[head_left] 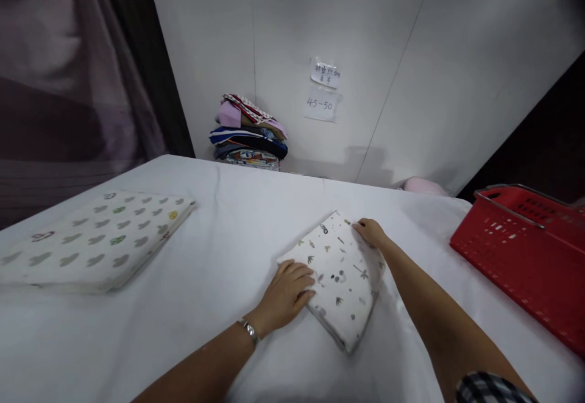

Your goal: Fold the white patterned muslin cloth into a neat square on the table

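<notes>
A folded white cloth (340, 278) with small grey and green printed figures lies at an angle in the middle of the table. My left hand (289, 287) rests on its left edge, fingers stretched out over the fabric and thumb apart. At the far right edge, my right hand (369, 232) has its fingers closed on the cloth's border. The fingertips of that hand are partly hidden. Over on the left lies a larger folded cloth (105, 235), white with grey leaf-like shapes, untouched by either hand.
A red plastic basket (525, 256) with a metal handle stands at the right. Several folded fabrics (249, 135) are stacked against the wall under paper signs (322, 104). White covering spreads over the table (219, 342). A curtain (68, 74) hangs at the left.
</notes>
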`<state>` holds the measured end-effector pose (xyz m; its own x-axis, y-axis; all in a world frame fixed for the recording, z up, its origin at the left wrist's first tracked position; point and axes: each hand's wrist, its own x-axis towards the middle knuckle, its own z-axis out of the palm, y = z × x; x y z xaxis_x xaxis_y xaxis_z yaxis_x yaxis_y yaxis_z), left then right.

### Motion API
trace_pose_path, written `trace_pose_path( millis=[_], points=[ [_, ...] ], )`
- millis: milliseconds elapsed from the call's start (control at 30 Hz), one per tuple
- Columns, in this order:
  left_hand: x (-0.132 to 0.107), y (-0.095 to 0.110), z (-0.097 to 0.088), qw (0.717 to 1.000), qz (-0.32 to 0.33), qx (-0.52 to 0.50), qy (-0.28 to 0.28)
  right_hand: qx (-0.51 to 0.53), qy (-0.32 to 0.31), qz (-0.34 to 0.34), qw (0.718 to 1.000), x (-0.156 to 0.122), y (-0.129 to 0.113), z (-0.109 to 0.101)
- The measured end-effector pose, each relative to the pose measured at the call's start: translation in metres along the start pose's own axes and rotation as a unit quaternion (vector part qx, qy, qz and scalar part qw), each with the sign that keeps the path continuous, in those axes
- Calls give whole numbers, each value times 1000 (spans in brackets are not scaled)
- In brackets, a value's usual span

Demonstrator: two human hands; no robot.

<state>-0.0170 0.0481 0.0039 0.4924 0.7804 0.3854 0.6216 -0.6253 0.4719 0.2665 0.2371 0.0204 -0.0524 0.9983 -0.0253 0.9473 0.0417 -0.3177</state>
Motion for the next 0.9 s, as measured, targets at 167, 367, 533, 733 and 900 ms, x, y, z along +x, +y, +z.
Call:
trace_pose_path(
  millis=[167,367,533,733,900],
  points=[
    [-1,-2,1,1000,3,2,5,4,17,7,1000,11,-11,9],
    [-1,-3,4,1000,-5,-1,10,1,8,-3,1000,16,-17,9],
    [0,-3,4,1000,-8,-6,18,-11,14,12,1000,19,-25,14],
    [0,-4,4,1000,-14,-13,15,-26,-1,17,1000,16,-23,12],
    [1,-3,3,1000,-10,-5,19,-40,-36,36,998,16,-16,10]
  ],
)
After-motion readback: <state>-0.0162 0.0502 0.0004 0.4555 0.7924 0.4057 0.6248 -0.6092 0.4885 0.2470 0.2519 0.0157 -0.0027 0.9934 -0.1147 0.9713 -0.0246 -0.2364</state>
